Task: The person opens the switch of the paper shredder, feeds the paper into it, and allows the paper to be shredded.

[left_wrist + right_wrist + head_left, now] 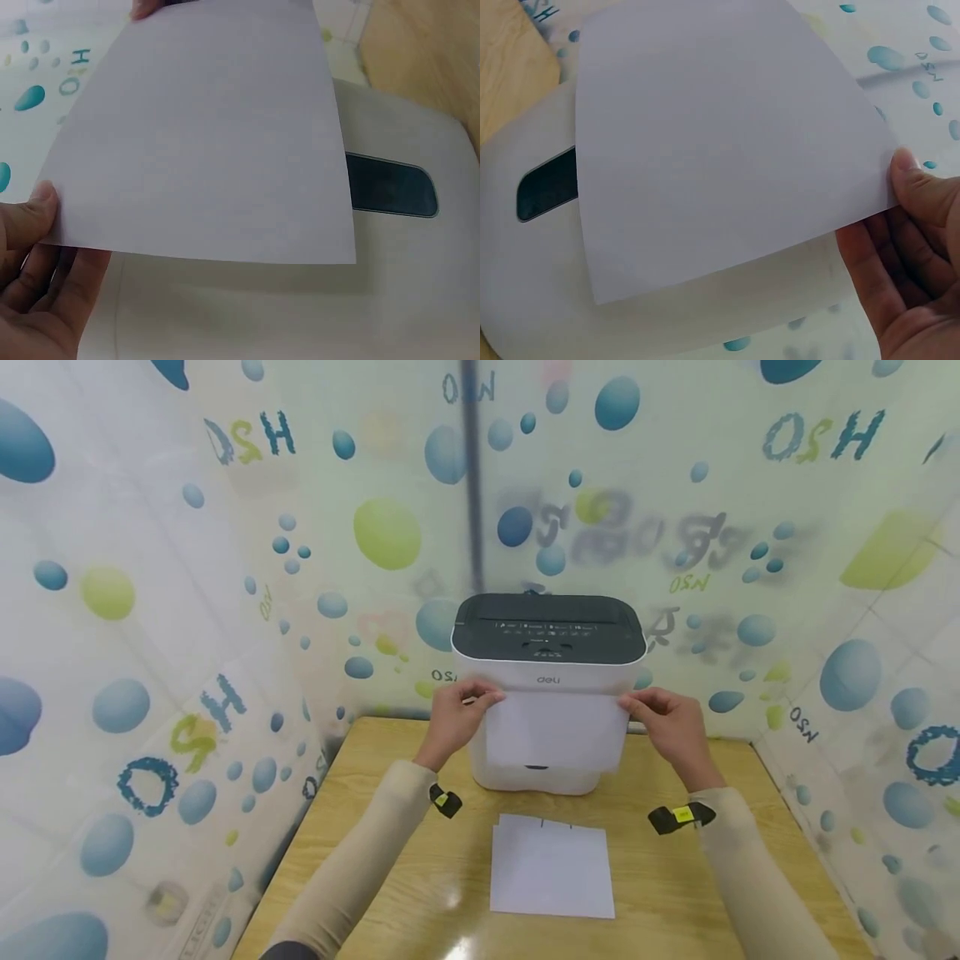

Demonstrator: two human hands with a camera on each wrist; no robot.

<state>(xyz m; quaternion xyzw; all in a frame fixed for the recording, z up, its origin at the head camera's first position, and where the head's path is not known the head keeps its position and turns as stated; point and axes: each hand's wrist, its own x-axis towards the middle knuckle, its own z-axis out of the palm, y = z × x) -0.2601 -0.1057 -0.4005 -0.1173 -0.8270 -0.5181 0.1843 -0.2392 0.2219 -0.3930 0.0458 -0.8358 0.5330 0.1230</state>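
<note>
A blank white sheet of paper (555,731) hangs in front of a white paper shredder (480,760) with a dark grey top. My left hand (456,714) pinches the sheet's upper left corner between thumb and fingers. At the upper right corner, my right hand (670,727) pinches it the same way. In the left wrist view the left thumb lies on the paper's face (202,142), with the other fingers behind it. The right wrist view shows the sheet (727,157) covering part of the shredder's dark window (547,186).
A small stack of white paper (552,872) lies on the wooden table (390,860) in front of the shredder. Curtain-like walls printed with blue and green dots (386,533) enclose the table on the sides and back.
</note>
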